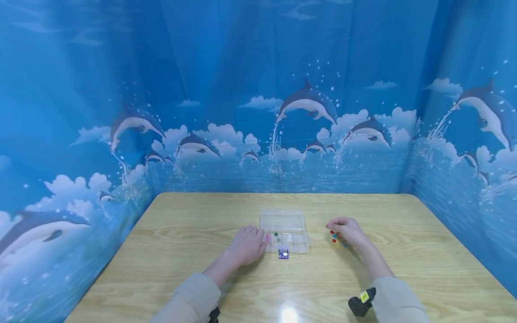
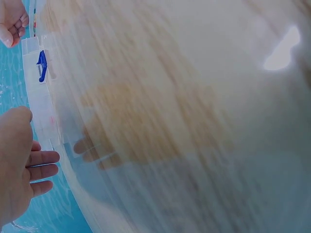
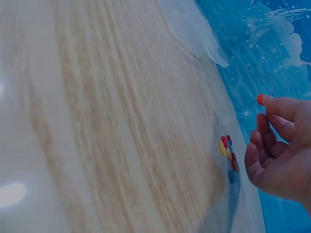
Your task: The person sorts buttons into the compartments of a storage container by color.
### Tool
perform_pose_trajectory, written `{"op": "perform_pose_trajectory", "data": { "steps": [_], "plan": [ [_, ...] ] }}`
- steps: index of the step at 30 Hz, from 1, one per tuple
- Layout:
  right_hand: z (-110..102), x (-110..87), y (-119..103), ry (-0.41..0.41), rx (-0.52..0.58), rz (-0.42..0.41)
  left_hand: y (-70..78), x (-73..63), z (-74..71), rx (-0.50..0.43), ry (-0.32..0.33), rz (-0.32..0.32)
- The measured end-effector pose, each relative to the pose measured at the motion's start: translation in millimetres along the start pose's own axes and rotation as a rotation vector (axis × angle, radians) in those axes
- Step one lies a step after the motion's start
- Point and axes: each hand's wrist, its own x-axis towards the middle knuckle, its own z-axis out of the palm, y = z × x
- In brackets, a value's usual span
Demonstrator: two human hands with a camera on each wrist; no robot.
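Note:
My right hand (image 1: 348,229) pinches a small red-orange button (image 3: 260,99) between thumb and forefinger, its other fingers loosely bent. Below that hand lies a little group of red, blue and yellow buttons (image 3: 229,150) on the table. A clear plastic compartment box (image 1: 299,246) stands with its lid (image 1: 281,220) laid back. Pink (image 1: 268,237) and green (image 1: 276,234) pieces lie in its left compartments. At the box's left end rests my left hand (image 1: 247,244), its fingers extended in the left wrist view beside the box's edge.
A blue latch (image 1: 283,254) sticks out at the front of the box. The wood-grain table (image 1: 181,224) reflects light near its front. Blue dolphin-print curtains (image 1: 242,89) surround the table at the back and sides.

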Motion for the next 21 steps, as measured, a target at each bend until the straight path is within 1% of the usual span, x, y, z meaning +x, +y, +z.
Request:
{"op": "perform_pose_trajectory", "data": {
  "steps": [4,9,13,17,21],
  "plan": [
    [4.7,1.4,-1.4,-0.001,-0.029,-0.005,0.0,0.5,0.3,-0.005,0.007,0.004],
    [11.2,2.5,-4.0,0.003,-0.037,-0.017,-0.7,0.5,0.6,0.002,0.012,0.01],
    [16.3,3.6,-8.0,-0.002,0.006,-0.005,-1.3,1.2,1.1,0.015,0.012,0.016],
    [20.8,5.1,-10.0,-0.016,0.05,-0.016,-1.3,1.7,1.7,0.016,0.013,0.018],
    [26.4,7.4,-9.5,-0.011,0.044,-0.03,-0.9,1.9,2.0,0.017,0.01,0.018]
  ]
}}
